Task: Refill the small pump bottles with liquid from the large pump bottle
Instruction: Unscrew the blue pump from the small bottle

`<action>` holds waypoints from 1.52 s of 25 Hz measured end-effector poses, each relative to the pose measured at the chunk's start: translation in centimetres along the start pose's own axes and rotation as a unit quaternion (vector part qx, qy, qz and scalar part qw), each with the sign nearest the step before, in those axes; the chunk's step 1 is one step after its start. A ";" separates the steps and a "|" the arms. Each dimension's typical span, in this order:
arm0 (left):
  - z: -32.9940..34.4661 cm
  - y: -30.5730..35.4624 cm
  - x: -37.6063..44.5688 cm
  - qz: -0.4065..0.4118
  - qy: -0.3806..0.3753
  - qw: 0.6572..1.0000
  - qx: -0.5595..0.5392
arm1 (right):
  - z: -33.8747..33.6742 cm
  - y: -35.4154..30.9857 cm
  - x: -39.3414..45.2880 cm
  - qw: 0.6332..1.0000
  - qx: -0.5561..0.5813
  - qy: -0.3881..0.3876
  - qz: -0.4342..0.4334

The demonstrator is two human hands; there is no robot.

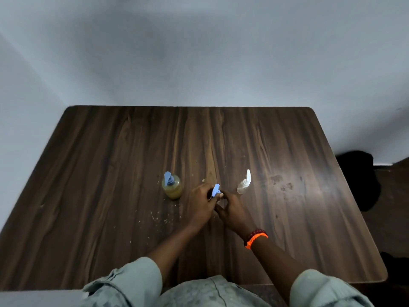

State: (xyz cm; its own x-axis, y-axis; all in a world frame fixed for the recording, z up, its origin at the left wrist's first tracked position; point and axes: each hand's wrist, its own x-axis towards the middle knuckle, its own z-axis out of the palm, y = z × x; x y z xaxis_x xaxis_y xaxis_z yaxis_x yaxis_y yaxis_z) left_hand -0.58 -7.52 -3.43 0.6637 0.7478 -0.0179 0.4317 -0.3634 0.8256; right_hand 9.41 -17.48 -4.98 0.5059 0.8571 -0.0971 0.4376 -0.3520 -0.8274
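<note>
While both hands meet at the middle of a dark wood-grain bench (110, 173), a small bottle sits between them, almost hidden — only its blue pump head (215, 190) shows above the fingers. From the 7 o'clock side comes the left hand (200, 206), its fingers curled round the bottle just below the pump. From 5 o'clock comes the right hand (232, 210), its fingers curled in against the lower part of the same bottle; the bottle's body is too covered to describe. An orange bracelet (256, 239) and a dark red beaded one circle the right wrist.

At 9 o'clock from the hands, just beside the left knuckles but apart from them, stands the large pump bottle (172, 187) — upright, rounded, holding yellowish liquid, with a blue pump top. At 2 o'clock from the hands stands a small clear bottle (243, 186) with a white pump head, upright and untouched.

Pale crumbs lie scattered on the bench near 8 o'clock of the hands, and dull smudges mark the surface toward 3 o'clock. Grey-green sleeves (132, 282) are rolled at both forearms. A plain pale wall (199, 52) rises behind the bench, and a dark shape (358, 178) sits on the floor past its right edge
</note>
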 end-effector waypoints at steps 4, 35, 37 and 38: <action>0.0 0.6 -0.6 -0.079 0.039 0.992 -0.095 | -0.2 -0.5 -0.7 1.000 -0.009 -0.008 -0.007; -2.1 0.0 -3.6 -0.124 0.003 0.961 -0.246 | 0.6 -0.9 -3.1 0.998 0.013 -0.062 0.003; -2.2 0.4 -3.5 -0.139 0.062 0.953 -0.262 | 0.8 -0.7 -3.2 0.998 -0.003 -0.065 0.025; -2.4 0.5 -3.3 -0.144 0.093 0.947 -0.270 | 0.9 -0.6 -3.4 0.997 -0.013 -0.067 0.039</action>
State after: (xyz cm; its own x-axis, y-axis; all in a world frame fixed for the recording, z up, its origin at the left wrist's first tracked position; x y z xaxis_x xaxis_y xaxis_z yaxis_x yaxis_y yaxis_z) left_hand -4.05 -8.87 -1.57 0.4248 0.8760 -0.2286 0.1691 0.1713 0.9706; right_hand 6.81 -19.84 -4.66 0.4364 0.8684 -0.2354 0.4207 -0.4282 -0.7998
